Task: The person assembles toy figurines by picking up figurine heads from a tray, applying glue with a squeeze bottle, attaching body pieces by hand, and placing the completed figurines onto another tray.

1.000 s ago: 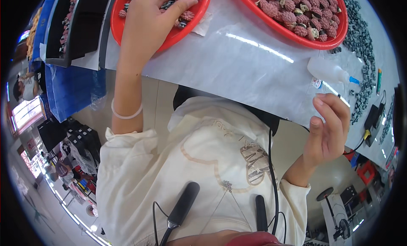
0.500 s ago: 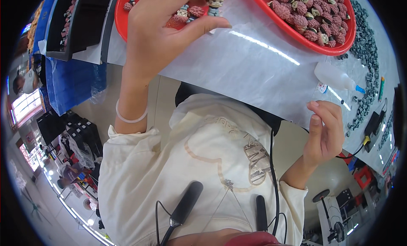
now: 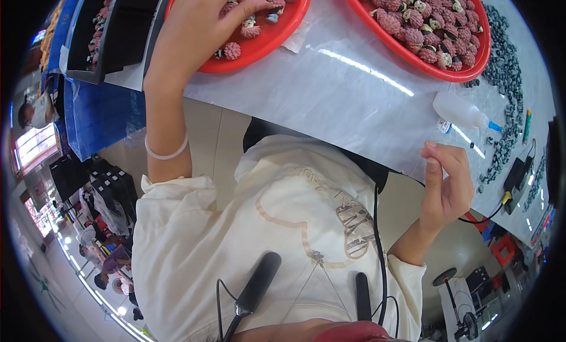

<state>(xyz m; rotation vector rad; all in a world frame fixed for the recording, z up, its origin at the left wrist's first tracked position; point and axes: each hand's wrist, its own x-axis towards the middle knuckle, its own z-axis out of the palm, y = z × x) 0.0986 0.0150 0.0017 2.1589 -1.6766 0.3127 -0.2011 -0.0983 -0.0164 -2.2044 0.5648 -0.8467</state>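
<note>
My left hand (image 3: 197, 38) reaches over the red tray (image 3: 259, 56) on the left, thumb stretched out and apart from the fingers. Some fingertips are cut off by the upper edge. Small figurines with knobbly pinkish-brown hair lie in that tray; a figurine (image 3: 250, 28) is just below my thumb, and a single figurine (image 3: 231, 51) lies near the rim. Whatever is under my fingers is hidden. My right hand (image 3: 449, 186) hovers at the table's front edge, half curled, with a gap between thumb and forefinger and nothing seen in it. Nearest to it lies a white squeeze bottle (image 3: 457, 111) with a blue tip.
A second red tray (image 3: 413, 58), heaped with similar figurines, stands farther right. Many small dark grey pieces (image 3: 504, 76) spread along the right side, near a green marker (image 3: 526, 127) and a black cabled device (image 3: 519, 174). A black bin (image 3: 127, 35) with figurines stands at far left.
My left hand has moved left and back over the tray; the figurine earlier at its fingertips is no longer seen between them. My right hand has hardly moved.
</note>
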